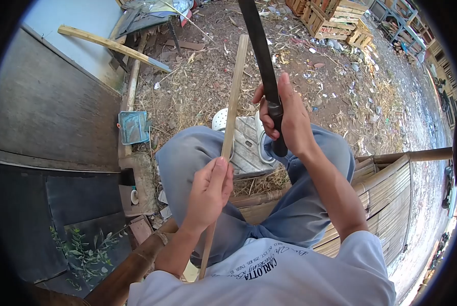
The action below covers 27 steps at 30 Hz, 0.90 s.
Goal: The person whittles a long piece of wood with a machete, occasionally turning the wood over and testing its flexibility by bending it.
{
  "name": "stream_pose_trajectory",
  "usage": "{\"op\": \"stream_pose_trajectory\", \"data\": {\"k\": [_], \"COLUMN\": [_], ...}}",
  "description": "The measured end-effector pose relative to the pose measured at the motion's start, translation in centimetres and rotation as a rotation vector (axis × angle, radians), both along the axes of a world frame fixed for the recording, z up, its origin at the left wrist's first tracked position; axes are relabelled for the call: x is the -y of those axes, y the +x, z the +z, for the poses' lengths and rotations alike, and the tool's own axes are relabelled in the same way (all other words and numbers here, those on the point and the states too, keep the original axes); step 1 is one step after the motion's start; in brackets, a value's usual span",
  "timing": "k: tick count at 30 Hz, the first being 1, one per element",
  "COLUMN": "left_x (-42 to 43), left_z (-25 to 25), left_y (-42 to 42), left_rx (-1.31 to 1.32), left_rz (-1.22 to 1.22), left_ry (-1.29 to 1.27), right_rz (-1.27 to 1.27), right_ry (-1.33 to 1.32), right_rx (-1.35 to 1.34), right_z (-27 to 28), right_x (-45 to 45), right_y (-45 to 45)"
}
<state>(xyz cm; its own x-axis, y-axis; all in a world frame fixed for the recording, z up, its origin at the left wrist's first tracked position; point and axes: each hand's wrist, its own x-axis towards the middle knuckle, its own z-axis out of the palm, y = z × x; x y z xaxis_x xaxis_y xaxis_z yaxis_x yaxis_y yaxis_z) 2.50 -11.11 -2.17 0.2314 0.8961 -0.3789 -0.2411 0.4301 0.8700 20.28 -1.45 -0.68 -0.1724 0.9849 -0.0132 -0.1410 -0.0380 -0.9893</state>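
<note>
A long, thin wooden strip (233,97) runs upright from near the lap to above the knees, and my left hand (208,191) pinches it around its middle. On the right, my right hand (289,115) is wrapped round the dark handle of a long black blade (259,46), which points up and slightly left, its tip cut off by the frame's top. Strip and blade are apart. Between the knees, beyond both hands, lies a grey wooden block (246,145) beside white shoes (219,120).
Bamboo seating (386,199) lies under and right of the legs. A blue basket (134,127) stands at the left, below a wooden beam (113,47). Wooden crates (333,23) are at the back right. Litter covers the dirt ground (187,92).
</note>
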Motion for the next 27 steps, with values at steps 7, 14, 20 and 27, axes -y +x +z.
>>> {"op": "stream_pose_trajectory", "data": {"k": [7,14,20,27], "left_x": [-0.1,-0.1,1.2,1.8], "left_z": [1.1,1.1,1.4,0.4], "left_y": [-0.3,-1.4,-1.6,-1.3], "left_rx": [-0.2,-0.068,0.037,0.057], "left_rz": [-0.001,0.008,-0.01,0.003], "left_ry": [0.152,0.065,-0.078,-0.059], "right_rz": [0.116,0.041,0.081,0.132], "right_ry": [0.675,0.75,0.855,0.757], "right_rx": [0.77,0.999,0.961,0.999], "right_z": [-0.8,-0.6,-1.8,-1.0], "right_x": [-0.4,-1.0,0.6,0.6], "right_y": [0.3,-0.4,-0.9,-1.5]}}
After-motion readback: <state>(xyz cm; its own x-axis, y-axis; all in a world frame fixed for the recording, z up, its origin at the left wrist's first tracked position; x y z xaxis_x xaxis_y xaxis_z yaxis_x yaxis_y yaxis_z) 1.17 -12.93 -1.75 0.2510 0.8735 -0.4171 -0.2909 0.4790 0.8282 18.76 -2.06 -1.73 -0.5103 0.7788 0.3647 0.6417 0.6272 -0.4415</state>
